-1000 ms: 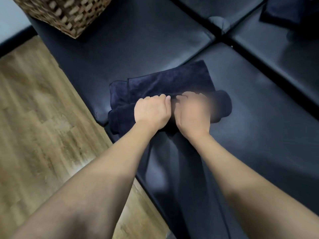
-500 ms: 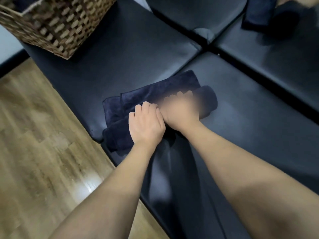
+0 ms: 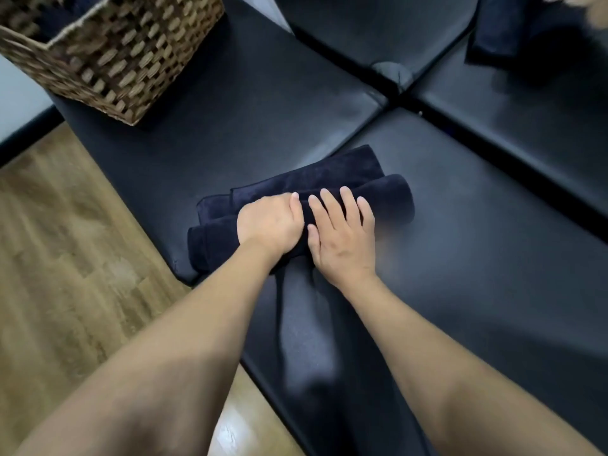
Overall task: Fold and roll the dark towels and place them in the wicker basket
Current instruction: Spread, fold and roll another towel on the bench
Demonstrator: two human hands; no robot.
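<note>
A dark navy towel (image 3: 332, 179) lies on the black padded bench (image 3: 477, 258), its near part wound into a roll and a short flat strip still spread out behind it. My left hand (image 3: 268, 223) is curled over the left half of the roll. My right hand (image 3: 343, 235) lies beside it, palm down with fingers spread across the middle of the roll. The wicker basket (image 3: 131, 57) stands at the far left corner of the bench, with dark cloth dimly visible inside.
Another dark towel (image 3: 500, 31) lies on a cushion at the far right, next to someone's blurred hand at the frame's top corner. Seams divide the bench into several black cushions. Wooden floor (image 3: 65, 274) runs along the bench's left edge.
The roll has moved away from me over the flat towel, leaving less of it spread out. My right hand's fingers have stretched out flat. The view has tilted, showing more of the basket.
</note>
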